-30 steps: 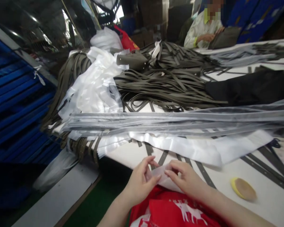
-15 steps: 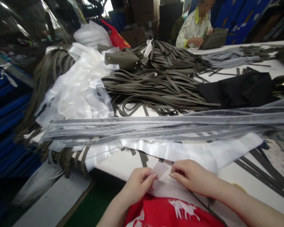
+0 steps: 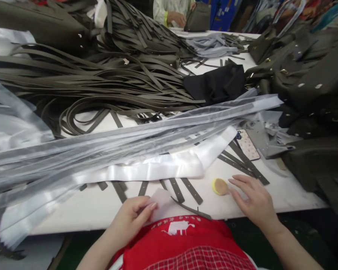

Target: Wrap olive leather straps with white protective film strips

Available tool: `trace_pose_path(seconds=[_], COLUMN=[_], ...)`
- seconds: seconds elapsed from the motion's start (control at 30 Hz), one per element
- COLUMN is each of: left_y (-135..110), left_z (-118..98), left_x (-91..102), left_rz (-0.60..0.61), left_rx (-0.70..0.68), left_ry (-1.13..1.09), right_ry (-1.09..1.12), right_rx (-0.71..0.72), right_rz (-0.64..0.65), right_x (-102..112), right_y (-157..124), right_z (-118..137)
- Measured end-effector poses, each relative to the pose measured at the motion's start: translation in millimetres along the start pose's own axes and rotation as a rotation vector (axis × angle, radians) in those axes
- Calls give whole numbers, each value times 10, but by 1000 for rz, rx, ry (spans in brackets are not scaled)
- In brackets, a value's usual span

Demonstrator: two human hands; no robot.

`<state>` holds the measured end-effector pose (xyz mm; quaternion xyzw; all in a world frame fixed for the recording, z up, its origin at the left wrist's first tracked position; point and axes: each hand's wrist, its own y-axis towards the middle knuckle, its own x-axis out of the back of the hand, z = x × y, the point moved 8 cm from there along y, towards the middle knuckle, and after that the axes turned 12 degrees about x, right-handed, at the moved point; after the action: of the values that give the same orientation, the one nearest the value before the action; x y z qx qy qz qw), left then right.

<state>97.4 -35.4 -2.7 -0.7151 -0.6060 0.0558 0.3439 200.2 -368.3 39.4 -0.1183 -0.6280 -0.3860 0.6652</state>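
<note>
Between the thumb and fingers of my left hand (image 3: 132,217), near the table's front edge, is a small thin translucent sheet (image 3: 160,200). My right hand (image 3: 253,198) is open, fingers stretched apart. Its fingertips come right up to a small round thing, yellow at the rim and brown on top (image 3: 220,186); I cannot tell whether they touch it. A narrow dark strap (image 3: 191,210) runs along the edge between my hands. Dark straps with punched holes (image 3: 176,190) poke out from under a white glossy plastic strip (image 3: 146,168).
Long strips in clear plastic (image 3: 123,137) cross the table. Behind them lie heaped olive straps (image 3: 115,82) and a folded black cloth (image 3: 216,84). A phone (image 3: 248,144) and dark bags (image 3: 306,82) are at the right. A co-worker's hand (image 3: 177,18) is at the far side.
My view has turned to the right. My right hand has moved right, away from my left, and its fingers have spread beside the round yellow thing. The sheet stays in my left hand.
</note>
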Motion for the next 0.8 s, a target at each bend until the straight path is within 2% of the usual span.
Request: trace_pose_path(seconds=[0.13, 0.23, 0.37, 0.47, 0.57, 0.67, 0.8], left_y=[94, 90, 13, -53, -86, -94, -115], left_z=[-139, -216, -192, -128, -94, -102, -121], left_x=[-94, -128, -120, -96, -94, -114, -150], left_rz=[12, 6, -14, -46, -75, -86, -63], left_rx=[-22, -39, -11, 23, 43, 52, 58], left_ry=[4, 30, 34, 14, -3, -16, -17], right_ry=[-120, -221, -330, -319, -183, -107, -205], right_rx=[104, 74, -38, -78, -78, -123, -189], right_rz=[193, 168, 110, 58, -2, 46, 110], right_x=[-352, -466, -442, -355, -341, -533, -804], right_y=[-242, -267, -200, -75, 141, 399, 651], right_z=[204, 152, -77, -128, -12, 138, 251])
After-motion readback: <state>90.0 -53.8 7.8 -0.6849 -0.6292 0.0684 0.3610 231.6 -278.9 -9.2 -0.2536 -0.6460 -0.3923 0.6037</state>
